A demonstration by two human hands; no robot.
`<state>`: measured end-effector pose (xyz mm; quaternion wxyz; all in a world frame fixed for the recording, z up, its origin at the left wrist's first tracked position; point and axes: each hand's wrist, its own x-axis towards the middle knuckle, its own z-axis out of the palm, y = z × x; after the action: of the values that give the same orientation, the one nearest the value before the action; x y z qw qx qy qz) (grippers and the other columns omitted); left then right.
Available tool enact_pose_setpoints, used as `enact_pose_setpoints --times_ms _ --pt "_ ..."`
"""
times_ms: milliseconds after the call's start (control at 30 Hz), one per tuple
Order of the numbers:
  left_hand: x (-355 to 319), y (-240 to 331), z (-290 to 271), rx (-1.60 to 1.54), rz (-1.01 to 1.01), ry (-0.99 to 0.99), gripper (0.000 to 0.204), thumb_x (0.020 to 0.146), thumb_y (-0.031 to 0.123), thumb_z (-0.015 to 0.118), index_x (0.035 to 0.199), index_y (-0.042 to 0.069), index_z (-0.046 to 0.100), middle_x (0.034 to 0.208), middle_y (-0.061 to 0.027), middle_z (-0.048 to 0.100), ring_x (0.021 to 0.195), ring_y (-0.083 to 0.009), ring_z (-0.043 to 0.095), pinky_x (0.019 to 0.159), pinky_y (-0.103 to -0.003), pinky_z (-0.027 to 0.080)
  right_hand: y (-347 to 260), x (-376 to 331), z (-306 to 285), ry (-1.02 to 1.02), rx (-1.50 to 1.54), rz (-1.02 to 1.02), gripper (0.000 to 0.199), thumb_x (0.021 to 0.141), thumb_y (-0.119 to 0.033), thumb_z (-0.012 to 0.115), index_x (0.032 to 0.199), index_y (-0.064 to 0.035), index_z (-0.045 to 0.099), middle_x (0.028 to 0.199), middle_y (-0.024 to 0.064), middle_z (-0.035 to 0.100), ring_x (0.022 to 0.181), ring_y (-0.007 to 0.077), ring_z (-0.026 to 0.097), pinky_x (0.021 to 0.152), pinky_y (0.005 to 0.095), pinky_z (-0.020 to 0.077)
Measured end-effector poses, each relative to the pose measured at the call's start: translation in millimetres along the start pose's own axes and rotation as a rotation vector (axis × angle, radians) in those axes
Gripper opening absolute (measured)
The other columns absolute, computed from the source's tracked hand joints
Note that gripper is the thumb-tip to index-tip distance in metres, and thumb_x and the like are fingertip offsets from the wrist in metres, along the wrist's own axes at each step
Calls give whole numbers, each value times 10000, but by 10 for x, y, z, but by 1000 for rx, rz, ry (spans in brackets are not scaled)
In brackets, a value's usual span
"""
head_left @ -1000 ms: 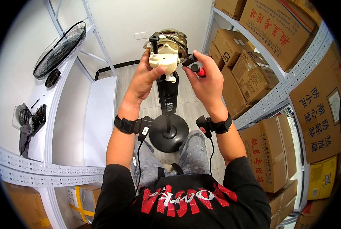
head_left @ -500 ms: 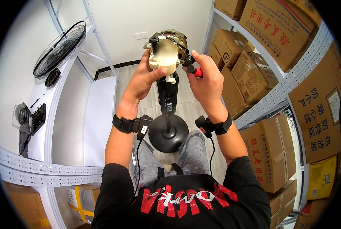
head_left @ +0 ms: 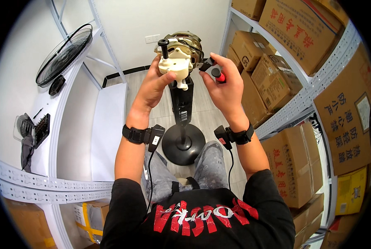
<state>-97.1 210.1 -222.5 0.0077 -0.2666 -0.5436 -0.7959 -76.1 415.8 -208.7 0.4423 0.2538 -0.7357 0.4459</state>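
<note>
Steadying a stripped fan motor at the top centre of the head view while a small tool comes to its side.

Head view: the left hand (head_left: 154,85) has its grip closed around the cream gearbox of the fan motor (head_left: 181,52), which sits on the black stand (head_left: 182,120) between the knees. Over the last second the motor head has turned, so the gearbox's black knob now points up. The right hand (head_left: 225,89) pinches a red-handled screwdriver (head_left: 216,74) against the motor's right side; judging by this, work on the housing is under way. Cardboard boxes (head_left: 295,25) fill the right-hand shelves.
</note>
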Motion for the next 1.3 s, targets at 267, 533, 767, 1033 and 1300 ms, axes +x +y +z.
enact_pose_setpoints --times_ms 267,533,767,1033,1300 --pt "-5 -20 -95 -23 -5 -53 918 747 531 799 1401 26 399 1305 -74 552 1227 -178 508 1045 -348 389 -26 6 -116 21 20 27 484 726 3 763 1179 -79 613 958 61 613 745 142 576 586 259 485" --pt "-25 -51 -198 -98 -17 -103 865 800 528 751 1396 9 399 1326 -82 537 1226 -189 512 1040 -366 394 10 -58 -51 -14 45 3 543 707 39 776 1207 -86 606 966 17 602 630 59 414 550 205 385" --pt "-29 -65 -177 -23 -6 -75 873 769 621 722 1390 65 464 1328 -27 534 1209 -168 486 994 -350 388 36 -122 30 -10 12 35 501 678 39 723 1144 -85 587 1026 85 625 850 249 634 652 328 527" --pt "-45 -69 -236 -35 -50 -99 858 775 618 719 1378 59 474 1311 -28 545 1186 -167 502 986 -350 396 157 -106 140 54 -31 -69 469 720 19 785 1141 -50 592 989 39 606 611 81 449 539 217 417" --pt "-53 -15 -113 -56 -8 -59 893 773 519 778 1413 33 390 1321 -75 536 1244 -192 496 1046 -357 385 -114 70 -9 33 -43 -108 521 711 -24 768 1203 -68 602 1038 102 627 857 215 642 657 315 542"
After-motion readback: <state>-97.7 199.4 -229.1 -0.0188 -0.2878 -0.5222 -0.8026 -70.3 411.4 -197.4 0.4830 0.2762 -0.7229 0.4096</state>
